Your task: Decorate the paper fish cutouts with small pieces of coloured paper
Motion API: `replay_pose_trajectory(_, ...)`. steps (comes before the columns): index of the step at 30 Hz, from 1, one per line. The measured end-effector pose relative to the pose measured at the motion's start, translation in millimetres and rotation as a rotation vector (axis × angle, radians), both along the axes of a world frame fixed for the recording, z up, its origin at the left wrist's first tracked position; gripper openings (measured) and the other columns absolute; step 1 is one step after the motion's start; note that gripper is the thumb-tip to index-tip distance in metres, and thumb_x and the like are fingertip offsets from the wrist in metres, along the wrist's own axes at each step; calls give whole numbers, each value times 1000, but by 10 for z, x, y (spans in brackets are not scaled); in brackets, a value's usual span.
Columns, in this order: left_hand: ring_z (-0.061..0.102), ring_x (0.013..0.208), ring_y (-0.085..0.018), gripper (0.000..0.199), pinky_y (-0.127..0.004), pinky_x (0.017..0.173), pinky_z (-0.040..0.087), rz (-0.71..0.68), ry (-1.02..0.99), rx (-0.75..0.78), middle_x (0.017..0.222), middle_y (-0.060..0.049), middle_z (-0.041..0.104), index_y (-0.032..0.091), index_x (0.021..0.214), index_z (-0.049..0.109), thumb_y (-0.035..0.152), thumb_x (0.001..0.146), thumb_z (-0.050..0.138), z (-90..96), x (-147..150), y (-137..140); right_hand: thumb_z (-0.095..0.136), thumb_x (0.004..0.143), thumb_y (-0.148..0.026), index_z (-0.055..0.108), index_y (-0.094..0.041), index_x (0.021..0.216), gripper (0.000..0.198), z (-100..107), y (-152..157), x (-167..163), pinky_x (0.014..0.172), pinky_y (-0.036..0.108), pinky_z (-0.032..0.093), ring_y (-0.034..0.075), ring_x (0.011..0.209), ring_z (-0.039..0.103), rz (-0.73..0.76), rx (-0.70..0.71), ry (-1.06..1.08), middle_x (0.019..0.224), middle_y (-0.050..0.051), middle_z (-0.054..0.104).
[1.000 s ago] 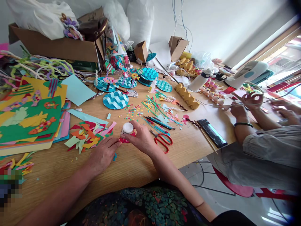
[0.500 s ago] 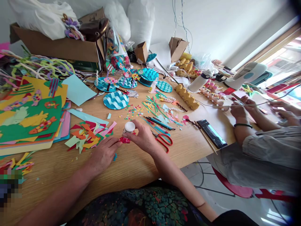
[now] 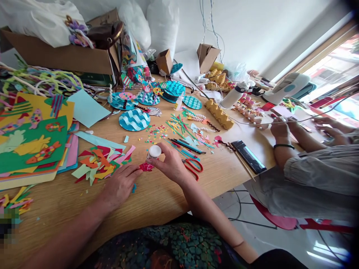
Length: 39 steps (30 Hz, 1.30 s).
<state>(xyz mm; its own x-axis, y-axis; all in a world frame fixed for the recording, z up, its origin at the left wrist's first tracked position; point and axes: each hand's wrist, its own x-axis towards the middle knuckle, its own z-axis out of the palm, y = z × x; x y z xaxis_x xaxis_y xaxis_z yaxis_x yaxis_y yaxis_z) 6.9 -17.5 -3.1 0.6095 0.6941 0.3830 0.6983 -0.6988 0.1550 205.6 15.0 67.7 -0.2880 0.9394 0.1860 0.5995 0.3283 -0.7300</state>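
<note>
My right hand [image 3: 170, 164] is closed round a small bottle [image 3: 154, 151] whose round white end faces up. The bottle is just over a red paper cut-out [image 3: 147, 167] on the table; its lower end is hidden by my fingers. My left hand [image 3: 119, 185] lies low on the table, its fingertips together and pinching or pressing the left edge of the red cut-out. A small blue scrap [image 3: 134, 188] lies beside my left fingers. Red-handled scissors [image 3: 193, 167] rest to the right of my right hand.
Paper strips [image 3: 101, 163] and stacked coloured sheets [image 3: 33, 145] lie to the left. Beyond are a blue wavy disc [image 3: 134, 119], confetti bits, pencils [image 3: 186, 145] and a glue bottle [image 3: 178, 101]. A phone [image 3: 248, 157] and another person's hands [image 3: 280, 129] are at right.
The view has shifted slightly, so the table things appear further left. My right hand with the bottle sits a little further right over the table, and more of the red cut-out shows.
</note>
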Motion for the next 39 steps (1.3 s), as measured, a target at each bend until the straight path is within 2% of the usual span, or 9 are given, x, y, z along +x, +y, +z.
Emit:
replay_pose_trajectory(10, 53, 99, -22, 32, -38, 85, 47, -16, 3, 1, 103, -10, 61, 12, 103, 60, 9, 84, 35, 37, 1, -5, 60, 72, -38, 53, -17, 82, 24, -21, -3, 169, 61, 22, 35, 12, 68, 51, -63, 57, -1, 75, 0, 58)
replay_pose_trajectory(18, 53, 98, -21, 29, -37, 86, 47, -11, -26, -14, 102, -10, 62, 12, 101, 60, 12, 86, 35, 32, 5, -2, 60, 72, -38, 54, -18, 85, 25, 13, -66, 19, 63, 22, 36, 13, 71, 53, 10, -28, -19, 78, 1, 60)
replay_pose_trajectory(24, 53, 98, -20, 31, -37, 86, 47, 1, -41, -18, 101, -7, 62, 16, 101, 60, 12, 87, 33, 20, 10, -3, 59, 72, -38, 53, -18, 85, 24, 7, -50, 48, 62, 23, 36, 14, 70, 52, -45, 5, -32, 76, 2, 59)
replay_pose_trajectory(32, 53, 99, -21, 29, -38, 86, 47, 0, -60, -32, 102, -8, 61, 16, 103, 60, 14, 86, 35, 5, 2, -1, 61, 71, -36, 53, -19, 84, 23, 30, -106, -68, 61, 22, 36, 13, 69, 53, 56, -24, -11, 75, 0, 59)
replay_pose_trajectory(39, 53, 98, -21, 27, -37, 86, 47, 6, -46, 0, 102, -8, 61, 14, 100, 60, 12, 86, 37, -7, 6, -6, 62, 71, -37, 54, -19, 85, 24, 15, -97, 12, 63, 23, 37, 14, 71, 53, -9, -19, 1, 77, 1, 60)
